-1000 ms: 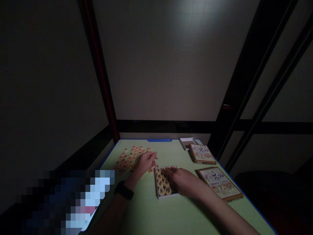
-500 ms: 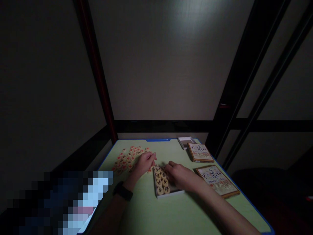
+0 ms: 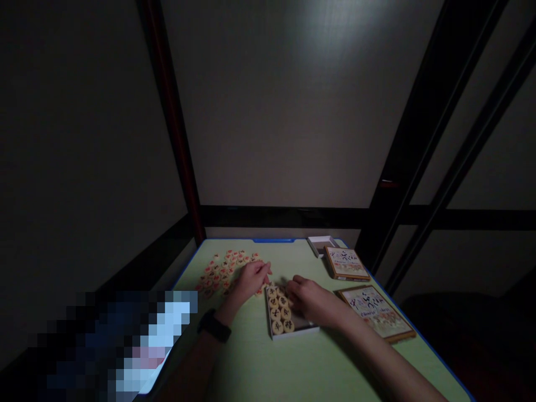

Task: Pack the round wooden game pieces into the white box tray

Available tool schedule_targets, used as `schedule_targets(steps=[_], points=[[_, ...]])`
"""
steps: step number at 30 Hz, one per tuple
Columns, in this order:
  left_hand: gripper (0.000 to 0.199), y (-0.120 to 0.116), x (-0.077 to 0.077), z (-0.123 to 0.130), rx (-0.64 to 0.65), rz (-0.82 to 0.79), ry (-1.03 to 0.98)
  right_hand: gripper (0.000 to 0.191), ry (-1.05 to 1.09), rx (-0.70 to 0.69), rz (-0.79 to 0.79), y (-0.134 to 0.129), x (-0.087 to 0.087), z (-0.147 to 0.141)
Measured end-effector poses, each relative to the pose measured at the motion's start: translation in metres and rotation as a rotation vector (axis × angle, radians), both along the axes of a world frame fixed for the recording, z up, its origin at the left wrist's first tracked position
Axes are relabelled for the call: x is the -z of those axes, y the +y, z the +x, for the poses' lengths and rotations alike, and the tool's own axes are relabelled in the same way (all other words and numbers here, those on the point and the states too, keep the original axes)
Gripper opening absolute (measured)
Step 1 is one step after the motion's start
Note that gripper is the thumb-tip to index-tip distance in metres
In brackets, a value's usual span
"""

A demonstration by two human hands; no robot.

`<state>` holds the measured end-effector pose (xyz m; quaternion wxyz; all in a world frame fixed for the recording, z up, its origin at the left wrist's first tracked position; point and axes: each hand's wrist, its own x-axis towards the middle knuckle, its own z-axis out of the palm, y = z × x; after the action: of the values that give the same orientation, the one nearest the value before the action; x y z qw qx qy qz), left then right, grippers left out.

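A shallow white box stands on the table with two columns of round Chinese chess pieces bearing dark characters along its left side. My right hand reaches over the box from the right, its fingers closed at the top of the second column around a piece they mostly cover. Just left of the box, my left hand is curled with thumb and fingers together; what it holds, if anything, is hidden. Loose pieces with red and dark characters lie scattered left of and behind that hand.
Two printed Chinese chess box lids lie on the right, a nearer lid and a farther lid. Behind the farther one is a white open tray. The green table has a blue edge, with a wall panel beyond it.
The whole view has shifted slightly, so everything appears a little farther right. Both hands keep nearly the same places and poses by the box.
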<state>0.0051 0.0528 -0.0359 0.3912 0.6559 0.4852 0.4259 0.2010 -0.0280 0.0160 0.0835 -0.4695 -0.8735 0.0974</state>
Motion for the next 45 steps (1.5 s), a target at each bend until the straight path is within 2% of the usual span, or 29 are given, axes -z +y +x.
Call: schedule_targets(steps=[12, 17, 20, 22, 24, 26, 28, 32, 36, 39, 45], points=[[0.039, 0.001, 0.0, -0.002, -0.034, 0.04, 0.009, 0.018, 0.044, -0.042, -0.02, 0.003, 0.002, 0.005], [0.037, -0.001, -0.019, -0.012, -0.169, 0.15, 0.039, 0.014, 0.152, -0.044, 0.057, 0.004, -0.004, 0.007], [0.028, -0.005, -0.038, -0.029, -0.245, 0.232, 0.261, 0.012, 0.19, -0.015, 0.135, 0.007, -0.006, 0.009], [0.02, -0.011, -0.047, -0.042, -0.227, 0.252, 0.509, 0.008, 0.199, 0.006, 0.175, 0.008, -0.006, 0.01], [0.013, -0.02, -0.051, -0.055, -0.174, 0.213, 0.769, 0.006, 0.181, 0.033, 0.202, 0.009, -0.005, 0.011], [0.012, -0.031, -0.048, -0.065, -0.11, 0.179, 0.937, 0.008, 0.152, 0.054, 0.22, 0.01, -0.005, 0.012], [0.018, -0.043, -0.04, -0.07, -0.066, 0.172, 0.994, 0.009, 0.132, 0.058, 0.233, 0.01, -0.004, 0.011], [0.027, -0.058, -0.025, -0.069, -0.027, 0.163, 0.959, 0.01, 0.117, 0.049, 0.25, 0.01, -0.001, 0.01], [0.03, -0.057, -0.017, -0.062, 0.009, 0.191, 0.902, 0.01, 0.125, 0.063, 0.252, 0.012, -0.001, 0.011], [0.034, -0.054, -0.018, -0.057, 0.007, 0.177, 0.878, 0.011, 0.122, 0.085, 0.258, 0.013, -0.004, 0.012], [0.035, -0.063, -0.032, -0.049, 0.055, 0.109, 0.948, 0.01, 0.1, 0.121, 0.261, 0.013, -0.007, 0.013]])
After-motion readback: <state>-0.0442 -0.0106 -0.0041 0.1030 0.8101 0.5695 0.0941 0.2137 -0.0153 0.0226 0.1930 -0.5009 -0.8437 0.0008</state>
